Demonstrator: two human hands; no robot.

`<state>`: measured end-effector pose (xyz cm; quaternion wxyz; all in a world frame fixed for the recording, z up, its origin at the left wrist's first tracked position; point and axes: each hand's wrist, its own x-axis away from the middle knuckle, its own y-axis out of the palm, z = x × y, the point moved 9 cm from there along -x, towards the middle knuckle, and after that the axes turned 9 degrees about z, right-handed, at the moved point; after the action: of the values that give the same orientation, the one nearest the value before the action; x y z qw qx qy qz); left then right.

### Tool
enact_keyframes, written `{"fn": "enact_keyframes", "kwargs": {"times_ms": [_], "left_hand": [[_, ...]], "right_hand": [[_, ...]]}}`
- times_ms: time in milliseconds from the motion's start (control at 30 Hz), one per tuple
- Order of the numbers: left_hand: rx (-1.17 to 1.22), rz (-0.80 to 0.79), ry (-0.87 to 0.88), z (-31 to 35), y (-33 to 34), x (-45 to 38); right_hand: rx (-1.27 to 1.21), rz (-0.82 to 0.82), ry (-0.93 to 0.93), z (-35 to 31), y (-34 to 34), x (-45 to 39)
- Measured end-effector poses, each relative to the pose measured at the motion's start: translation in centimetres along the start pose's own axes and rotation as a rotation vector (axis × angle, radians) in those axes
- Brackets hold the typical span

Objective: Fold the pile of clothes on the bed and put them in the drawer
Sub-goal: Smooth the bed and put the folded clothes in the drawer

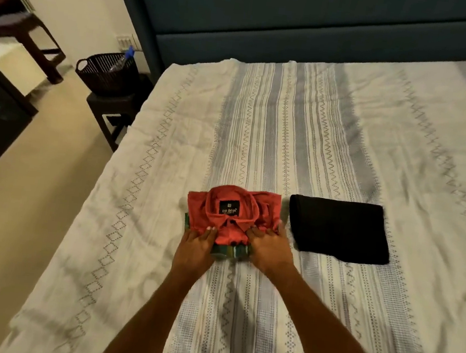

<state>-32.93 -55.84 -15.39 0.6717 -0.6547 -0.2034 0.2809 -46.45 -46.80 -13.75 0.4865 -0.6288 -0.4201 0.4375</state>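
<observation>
Red folded shirt (231,215), collar label up

Matt red cloth shirt (233,217), matt folded black cloth garment (339,230) on creased woven patterned bedspread (290,119); padded teal headboard (302,18).

Two bare arms show with no sleeves on them, and the left hand (196,243) and right hand (269,245) wear no rings or gloves.
</observation>
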Motion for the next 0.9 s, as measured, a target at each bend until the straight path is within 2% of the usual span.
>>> {"fn": "enact_keyframes", "kwargs": {"times_ms": [100, 233, 300, 400, 500, 767, 900], "left_hand": [[0.077, -0.055, 0.001, 1.3, -0.1, 5.1], [0.193, -0.212, -0.156, 4.5, -3.8, 15.5], [0.145, -0.147, -0.133, 7.6, -7.4, 19.8], [0.146, -0.114, -0.144, 8.6, -8.9, 27.4], [0.261, -0.245, -0.229, 9.2, -13.4, 32.7], [0.296, -0.063, -0.023, 13.6, -31.5, 45.5], [0.319, 0.073, 0.149, 17.0, -38.0, 49.5]], "right_hand": [[-0.124, -0.009, -0.009, -1.6, -2.2, 5.4], [-0.225, -0.107, 0.09, -5.1, -3.3, 15.8], [-0.214, -0.066, 0.112, -6.7, -5.1, 20.3], [-0.243, -0.19, 0.172, -9.9, -7.3, 26.4], [-0.203, -0.141, 0.204, -13.0, -13.1, 31.3], [-0.059, 0.148, 0.271, -21.3, -30.4, 44.9], [0.021, 0.174, 0.363, -23.0, -37.7, 51.1]]}}
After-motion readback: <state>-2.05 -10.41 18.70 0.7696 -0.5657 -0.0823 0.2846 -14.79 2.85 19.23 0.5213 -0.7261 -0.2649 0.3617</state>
